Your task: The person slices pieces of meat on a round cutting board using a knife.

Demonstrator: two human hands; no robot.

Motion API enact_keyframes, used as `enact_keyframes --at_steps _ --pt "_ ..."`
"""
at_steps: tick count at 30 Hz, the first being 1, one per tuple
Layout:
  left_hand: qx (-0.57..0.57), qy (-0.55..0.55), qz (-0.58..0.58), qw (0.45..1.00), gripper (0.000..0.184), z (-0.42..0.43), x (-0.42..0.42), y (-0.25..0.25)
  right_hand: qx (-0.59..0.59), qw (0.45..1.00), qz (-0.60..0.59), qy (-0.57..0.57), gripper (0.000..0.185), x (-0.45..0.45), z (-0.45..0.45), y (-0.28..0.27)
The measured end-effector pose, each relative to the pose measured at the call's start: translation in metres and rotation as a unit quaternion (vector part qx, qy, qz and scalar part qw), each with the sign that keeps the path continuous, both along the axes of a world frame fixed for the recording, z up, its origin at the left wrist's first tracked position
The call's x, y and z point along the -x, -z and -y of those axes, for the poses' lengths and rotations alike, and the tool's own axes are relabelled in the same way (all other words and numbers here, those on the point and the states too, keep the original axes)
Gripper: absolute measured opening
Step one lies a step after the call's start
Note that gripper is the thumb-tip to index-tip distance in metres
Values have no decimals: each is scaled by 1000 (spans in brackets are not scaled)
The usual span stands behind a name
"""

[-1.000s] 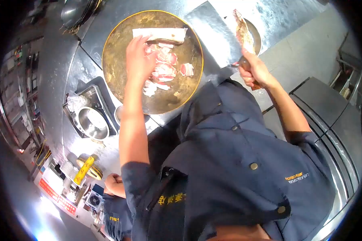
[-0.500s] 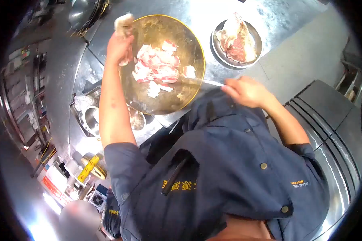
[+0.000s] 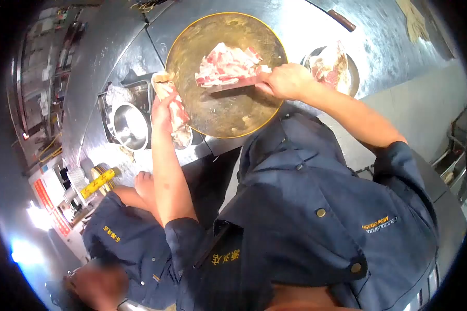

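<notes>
My left hand (image 3: 162,111) grips a long slab of raw meat (image 3: 177,110) at the left rim of the round cutting board (image 3: 228,116). My right hand (image 3: 290,81) is closed around a knife, its handle hidden in the fist. The knife blade (image 3: 233,84) lies along the near side of a pile of sliced raw meat (image 3: 225,62), apparently touching it. Beyond my right wrist, a larger piece of meat (image 3: 333,67) rests in a metal bowl (image 3: 354,78), partly covered by the forearm.
Left of the board stand a metal bowl (image 3: 131,126) and a dark tray (image 3: 140,93) with a plastic bag (image 3: 119,94). Another knife with a brown handle (image 3: 341,20) lies at the back right. A co-worker's sleeve (image 3: 124,223) and hand (image 3: 145,185) are close to my left forearm.
The knife has swung in from the right against the sliced meat pile. My left hand has lowered the slab to the board's left rim. A co-worker has come further into view at lower left.
</notes>
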State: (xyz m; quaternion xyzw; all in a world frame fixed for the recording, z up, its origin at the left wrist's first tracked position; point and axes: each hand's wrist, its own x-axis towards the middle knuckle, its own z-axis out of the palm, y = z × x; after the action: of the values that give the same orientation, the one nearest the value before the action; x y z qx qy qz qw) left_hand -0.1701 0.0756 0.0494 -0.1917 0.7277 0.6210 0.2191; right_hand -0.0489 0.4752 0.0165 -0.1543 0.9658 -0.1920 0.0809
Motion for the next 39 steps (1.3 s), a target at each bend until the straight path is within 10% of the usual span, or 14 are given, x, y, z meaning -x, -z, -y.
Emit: enact_keyframes --at_steps 6,7,9,11,12,14,16,21,23,27,29,31,33,39 --pt "413 67 -186 889 66 13 -13 64 16 999 24 46 45 -31 -11 -26" --pt "544 203 -230 781 57 -38 -5 29 34 998 30 50 44 -40 -15 -30" --pt "511 185 -334 770 51 -43 17 59 14 998 43 38 44 -47 -20 -39" --pt "225 98 -214 946 51 -99 48 61 -9 998 58 6 44 -57 -23 -37" --pt "237 124 -177 947 57 -123 72 72 2 997 71 11 44 -62 -23 -37" --pt "245 156 -139 947 65 -159 84 78 11 996 87 23 44 -70 -18 -36" --pt "561 363 -195 718 76 -192 82 73 -9 989 140 45 45 -74 -15 -33" --pt "403 501 -21 766 68 -181 100 49 20 985 156 70 47 -83 -12 -27" --pt "136 481 39 865 48 -157 98 41 33 985 148 82 46 -87 -12 -20" --pt "142 301 -146 931 26 -139 77 24 48 989 116 82 45 -89 -12 -17" --pt "203 259 -192 925 30 -129 75 34 42 989 90 109 44 -89 -12 -21" --pt "318 382 -405 767 44 -126 68 40 38 989 80 115 45 -81 -13 -21" --pt "360 471 -194 782 74 -120 44 62 16 988 82 130 44 -74 -16 -24" --pt "336 450 -191 805 47 -102 67 65 8 993 50 104 45 -79 -19 -35"
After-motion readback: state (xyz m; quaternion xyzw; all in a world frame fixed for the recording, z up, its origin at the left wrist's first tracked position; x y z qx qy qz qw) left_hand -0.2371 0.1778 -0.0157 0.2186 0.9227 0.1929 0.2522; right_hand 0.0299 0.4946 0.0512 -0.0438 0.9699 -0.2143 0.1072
